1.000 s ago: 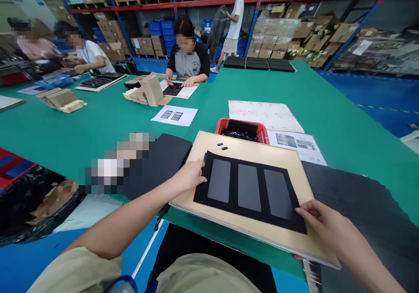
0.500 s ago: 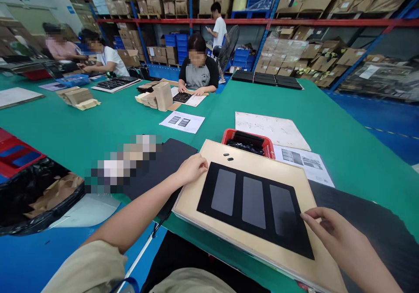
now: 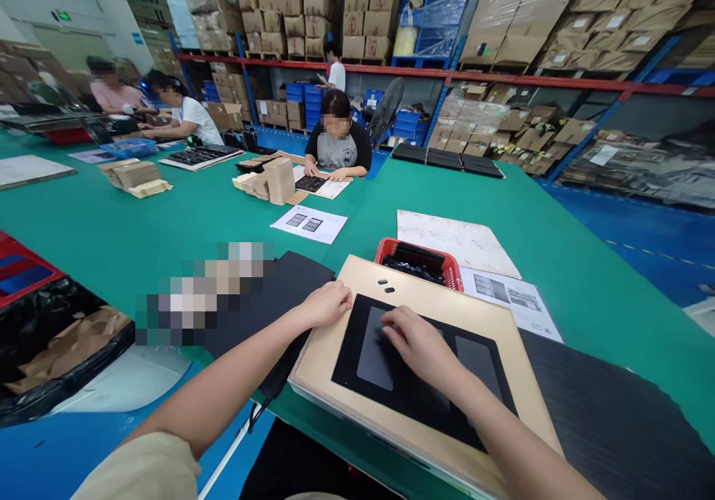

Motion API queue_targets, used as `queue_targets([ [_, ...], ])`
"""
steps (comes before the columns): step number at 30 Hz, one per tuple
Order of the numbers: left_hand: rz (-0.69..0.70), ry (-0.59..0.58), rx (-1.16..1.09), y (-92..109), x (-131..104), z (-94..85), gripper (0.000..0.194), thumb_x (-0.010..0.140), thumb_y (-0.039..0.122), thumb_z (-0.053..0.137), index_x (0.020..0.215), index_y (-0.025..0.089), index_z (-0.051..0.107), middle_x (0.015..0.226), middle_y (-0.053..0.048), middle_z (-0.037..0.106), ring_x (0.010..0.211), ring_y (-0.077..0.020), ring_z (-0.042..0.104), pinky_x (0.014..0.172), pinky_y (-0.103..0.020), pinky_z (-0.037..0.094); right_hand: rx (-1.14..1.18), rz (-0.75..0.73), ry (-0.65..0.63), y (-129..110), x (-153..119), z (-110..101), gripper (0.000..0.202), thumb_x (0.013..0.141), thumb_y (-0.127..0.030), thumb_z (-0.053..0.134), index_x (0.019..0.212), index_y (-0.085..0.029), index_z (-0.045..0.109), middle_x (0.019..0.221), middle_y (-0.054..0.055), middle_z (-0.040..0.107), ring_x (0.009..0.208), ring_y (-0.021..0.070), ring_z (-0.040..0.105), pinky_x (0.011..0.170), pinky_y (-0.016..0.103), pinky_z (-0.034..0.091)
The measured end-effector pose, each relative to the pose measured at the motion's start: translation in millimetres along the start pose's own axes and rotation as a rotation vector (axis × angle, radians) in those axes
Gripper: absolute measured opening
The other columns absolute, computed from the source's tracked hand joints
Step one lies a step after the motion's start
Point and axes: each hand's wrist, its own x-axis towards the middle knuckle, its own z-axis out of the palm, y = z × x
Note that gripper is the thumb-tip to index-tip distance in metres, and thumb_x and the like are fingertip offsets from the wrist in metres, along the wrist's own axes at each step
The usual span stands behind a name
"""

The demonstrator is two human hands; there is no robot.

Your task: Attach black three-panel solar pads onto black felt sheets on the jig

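- Our black sheet [image 3: 403, 388] lies flat on the board [image 3: 318, 362], its three grey panels facing up; two ovals [image 3: 385, 285] lie loose beyond its far edge, unattached.
- Our right hand [image 3: 416, 342], fingers bent but parted, is over the sheet's left panel; we cannot tell if it touches.
- Our left hand [image 3: 328, 305] curls at the board's left edge, beside the sheet; its grip is unclear.

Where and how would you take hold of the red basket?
Probably by the upper rim at the left and right ends, coming from above. The red basket stands open and upright, while the pale board hides its lower near side. A grip on the rim should also avoid the black contents.
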Motion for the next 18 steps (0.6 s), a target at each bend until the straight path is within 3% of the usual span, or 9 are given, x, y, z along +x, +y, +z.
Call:
queue_targets([
  [4, 0.007, 0.009, 0.022, -1, 0, 0.7, 0.016, 0.084, 0.015, 0.045, 0.083, 0.02, 0.06, 0.093, -0.005, 0.06, 0.093, -0.0206, 0.056, 0.076, -0.029, 0.044, -0.241, -0.035, -0.093, -11, 21, 24, 0.043, 0.092, -0.009, 0.034, 0.132, -0.018, 0.049, 0.107, 0.008, 0.057, 0.093, 0.0201, 0.059, 0.076, 0.029, 0.046],
  [9, 0.017, 0.052, 0.046, -1, -1, 3.8, 0.014, 0.086, 0.017, 0.047, 0.083, 0.02, 0.06, 0.094, -0.004, 0.059, 0.095, -0.0203, 0.054, 0.078, -0.029, 0.043, -0.594, -0.032, -0.129, -32, 28, 34, 0.044, 0.091, -0.008, 0.033, 0.13, -0.015, 0.052, 0.103, 0.012, 0.057, 0.089, 0.0257, 0.057, 0.075, 0.037, 0.046],
  [12, 0.034, 0.112, 0.077, 2, -10, 9.1, 0.016, 0.089, 0.016, 0.045, 0.092, 0.019, 0.061, 0.102, -0.006, 0.058, 0.098, -0.0213, 0.051, 0.082, -0.032, 0.041, -0.632, -0.062, -0.099, -36, 28, 33, 0.04, 0.092, -0.01, 0.036, 0.127, -0.013, 0.054, 0.106, 0.014, 0.059, 0.096, 0.0282, 0.055, 0.078, 0.041, 0.047],
  [16, 0.09, 0.169, 0.152, 7, -28, 22.7, 0.023, 0.094, 0.02, 0.04, 0.105, 0.022, 0.06, 0.11, -0.005, 0.058, 0.103, -0.0227, 0.048, 0.085, -0.037, 0.039, -0.518, -0.122, -0.06, -26, 30, 33, 0.044, 0.09, -0.005, 0.033, 0.128, -0.014, 0.054, 0.134, 0.013, 0.05, 0.123, 0.0271, 0.044, 0.094, 0.042, 0.043],
  [18, 0.114, 0.192, 0.203, 9, -31, 29.6, 0.023, 0.094, 0.02, 0.04, 0.107, 0.023, 0.059, 0.11, -0.004, 0.059, 0.103, -0.0223, 0.049, 0.084, -0.037, 0.04, -0.458, -0.168, -0.06, -20, 34, 38, 0.048, 0.087, 0.0, 0.03, 0.127, -0.011, 0.054, 0.138, 0.013, 0.048, 0.129, 0.0245, 0.04, 0.103, 0.043, 0.038],
])
